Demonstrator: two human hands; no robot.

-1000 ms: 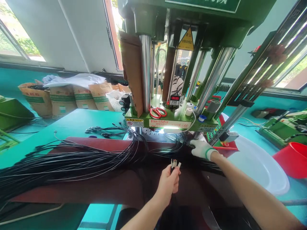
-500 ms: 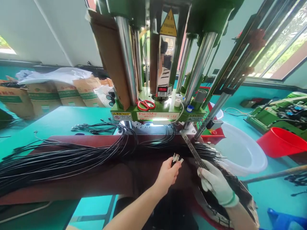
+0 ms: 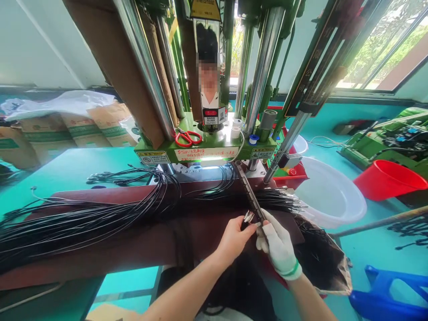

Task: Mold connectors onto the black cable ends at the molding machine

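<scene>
Pinched in my bare left hand [image 3: 236, 238] are metal-tipped cable ends [image 3: 248, 216]; my gloved right hand [image 3: 280, 247] clasps a narrow metal bar [image 3: 248, 191] pointing to eleven o'clock. A slack pinch could scatter the tips; heat in the bar could burn my bare thumb beside it. Black cables [image 3: 90, 223] cross the maroon worktop [image 3: 140, 249] at nine; green press [image 3: 157, 145], eleven; red bucket [image 3: 374, 185], between two and three.

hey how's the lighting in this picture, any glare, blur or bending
Head view: the upper-right window is washed out in places; head view: a bright strip glares under the green press, and highlights streak its steel columns; head view: wide-angle stretch seems to splay those columns; head view: metal tips in the left hand look soft.
</scene>
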